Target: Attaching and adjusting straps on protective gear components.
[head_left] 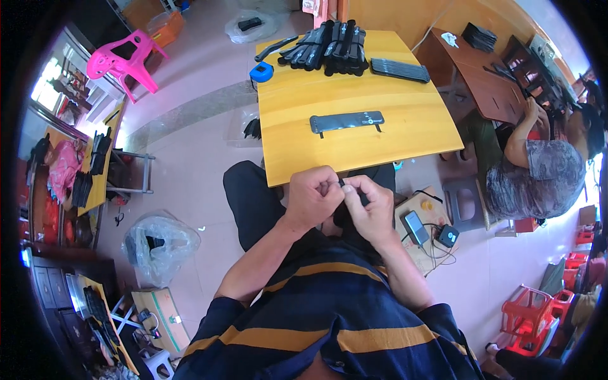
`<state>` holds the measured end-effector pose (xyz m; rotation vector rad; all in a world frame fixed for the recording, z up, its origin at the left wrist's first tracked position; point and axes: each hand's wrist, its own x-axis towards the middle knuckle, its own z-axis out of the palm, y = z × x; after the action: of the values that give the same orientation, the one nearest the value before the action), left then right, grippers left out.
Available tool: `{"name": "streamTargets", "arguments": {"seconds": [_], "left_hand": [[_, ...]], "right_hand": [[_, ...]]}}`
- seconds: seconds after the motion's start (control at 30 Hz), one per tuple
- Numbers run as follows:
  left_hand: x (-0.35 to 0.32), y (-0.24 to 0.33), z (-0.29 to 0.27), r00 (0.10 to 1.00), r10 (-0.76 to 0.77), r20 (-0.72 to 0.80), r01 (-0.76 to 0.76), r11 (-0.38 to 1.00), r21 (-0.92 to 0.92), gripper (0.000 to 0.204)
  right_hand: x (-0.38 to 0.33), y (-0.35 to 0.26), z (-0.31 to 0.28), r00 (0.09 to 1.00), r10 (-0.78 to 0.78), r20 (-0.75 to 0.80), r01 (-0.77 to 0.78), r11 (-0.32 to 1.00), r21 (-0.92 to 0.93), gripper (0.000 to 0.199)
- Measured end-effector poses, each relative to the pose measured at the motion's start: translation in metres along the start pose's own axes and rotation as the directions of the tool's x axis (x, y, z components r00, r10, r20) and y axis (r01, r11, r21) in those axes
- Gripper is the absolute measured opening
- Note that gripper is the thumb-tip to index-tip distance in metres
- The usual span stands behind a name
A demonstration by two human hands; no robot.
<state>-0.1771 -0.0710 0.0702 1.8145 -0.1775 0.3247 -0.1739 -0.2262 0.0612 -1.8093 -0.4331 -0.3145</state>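
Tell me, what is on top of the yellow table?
On the yellow table lie one flat black strap, a big pile of black straps, a flat black stack and a blue tape measure. What is beneath the pile is hidden.

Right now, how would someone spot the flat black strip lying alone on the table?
Find the yellow wooden table. The black strip lies flat at its middle, by itself. The other black pieces sit piled in a heap at the far edge.

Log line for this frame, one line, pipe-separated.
left hand + right hand: pinching small black piece | flat black strap on yellow table
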Motion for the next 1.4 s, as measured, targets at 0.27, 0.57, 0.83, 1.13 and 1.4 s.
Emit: {"name": "streamTargets", "arguments": {"seconds": [0.27, 0.57, 0.83, 1.13, 1.4], "left_hand": [[-0.004, -0.008, 0.001, 0.993, 0.117, 0.026, -0.118, 0.991, 0.066, 0.012], [-0.006, 0.004, 0.008, 1.000, 0.015, 0.020, -0.015, 0.999, -0.028, 0.009], [-0.008, 0.003, -0.003, 0.995, -0.055, 0.082, 0.050, 0.997, 0.065, 0.010], [-0.019, 0.007, -0.008, 0.978, -0.051, 0.200, 0.030, 0.994, 0.110, 0.016], [-0.049, 0.016, 0.007, 0.988, -0.054, 0.145, 0.067, 0.994, -0.081, 0.020]], "right_hand": [[0.010, 0.003, -0.011, 0.946, 0.184, 0.266, -0.210, 0.975, 0.072, 0.014], [0.002, 0.014, 0.008, 0.983, 0.068, 0.171, -0.046, 0.991, -0.126, 0.011], [0.011, 0.005, -0.005, 0.995, 0.001, 0.101, 0.017, 0.983, -0.183, 0.012], [0.010, -0.006, -0.022, 0.929, -0.171, 0.328, 0.280, 0.905, -0.320, 0.013], [0.004, -0.033, -0.049, 0.864, -0.158, 0.479, 0.330, 0.895, -0.299, 0.014]]}}
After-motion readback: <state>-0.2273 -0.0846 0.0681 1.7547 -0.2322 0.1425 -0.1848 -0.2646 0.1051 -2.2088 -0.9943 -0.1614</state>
